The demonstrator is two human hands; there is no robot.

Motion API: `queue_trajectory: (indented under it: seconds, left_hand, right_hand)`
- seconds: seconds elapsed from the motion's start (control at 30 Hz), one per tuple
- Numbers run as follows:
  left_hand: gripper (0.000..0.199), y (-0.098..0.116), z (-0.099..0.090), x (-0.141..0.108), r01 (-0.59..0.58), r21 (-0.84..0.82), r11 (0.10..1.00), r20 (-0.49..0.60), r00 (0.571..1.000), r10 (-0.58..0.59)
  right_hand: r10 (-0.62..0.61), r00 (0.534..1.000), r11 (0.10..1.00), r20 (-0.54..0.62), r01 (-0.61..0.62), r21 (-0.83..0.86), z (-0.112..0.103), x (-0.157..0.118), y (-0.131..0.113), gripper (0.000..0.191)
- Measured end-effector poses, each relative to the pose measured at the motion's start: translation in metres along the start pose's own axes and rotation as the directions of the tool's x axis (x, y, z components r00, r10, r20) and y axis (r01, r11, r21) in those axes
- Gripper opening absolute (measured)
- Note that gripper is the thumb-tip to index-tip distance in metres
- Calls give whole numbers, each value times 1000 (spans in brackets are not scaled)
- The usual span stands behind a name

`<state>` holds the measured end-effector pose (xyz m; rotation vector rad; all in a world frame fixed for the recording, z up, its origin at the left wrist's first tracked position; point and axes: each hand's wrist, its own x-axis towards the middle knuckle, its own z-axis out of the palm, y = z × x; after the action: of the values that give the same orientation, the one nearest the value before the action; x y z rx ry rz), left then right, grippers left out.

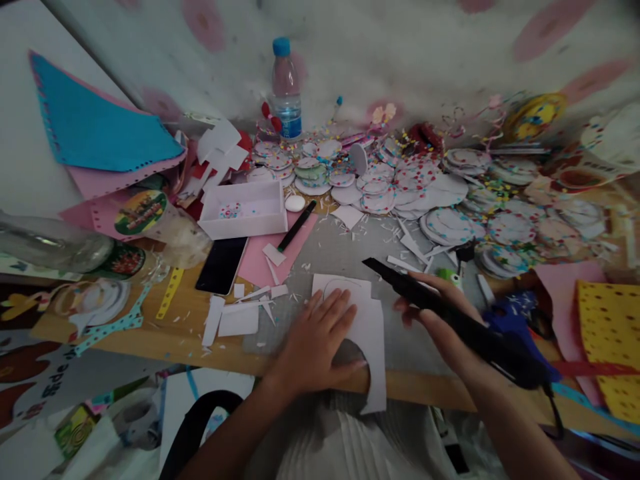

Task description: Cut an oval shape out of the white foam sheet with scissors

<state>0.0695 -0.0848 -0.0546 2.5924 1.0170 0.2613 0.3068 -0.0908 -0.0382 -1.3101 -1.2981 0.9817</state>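
My left hand lies flat, fingers spread, pressing down a white foam sheet at the table's front edge; the sheet has a circle drawn on it and a round piece cut out. My right hand sits just right of the sheet and grips a black glue gun, whose long nozzle points up and left over the sheet's top right corner. Its cord runs down off the table's edge at the right.
Many round decorated paper discs cover the back of the table. A white tray, black phone, black pen, water bottle, white scraps, pink sheet, blue scissors, yellow dotted sheet.
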Motion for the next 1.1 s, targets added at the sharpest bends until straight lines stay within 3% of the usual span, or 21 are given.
queue_trajectory:
  seconds: [0.07,0.13,0.23,0.33,0.43,0.8,1.1]
  left_hand:
    - [72,-2,3,7,-5,-10,1000,10,1000,5]
    - [69,-4,6,9,-8,-8,1000,14,1000,8]
    - [62,-5,9,9,-7,1,1000,8,1000,7]
    - [61,-6,9,9,-10,-2,1000,9,1000,10]
    - [59,-7,9,10,-8,-8,1000,16,1000,8]
    - [63,-8,10,10,-12,2,1000,8,1000,12]
    - [59,-6,11,11,22,34,999,11,1000,-23]
  right_hand:
    - [-23,994,987,-107,6,-162,-2,2,3,30]
    - [-37,993,967,-111,7,-256,-3,4,6,23]
    - [-63,994,917,94,95,-387,-4,9,10,21]
    - [-156,955,830,253,266,-490,-5,14,12,23]
    - [-204,917,797,341,358,-486,-4,19,12,28]
    - [-211,836,779,507,457,-429,-4,33,11,32]
    - [-362,730,698,580,624,-350,1,41,14,32]
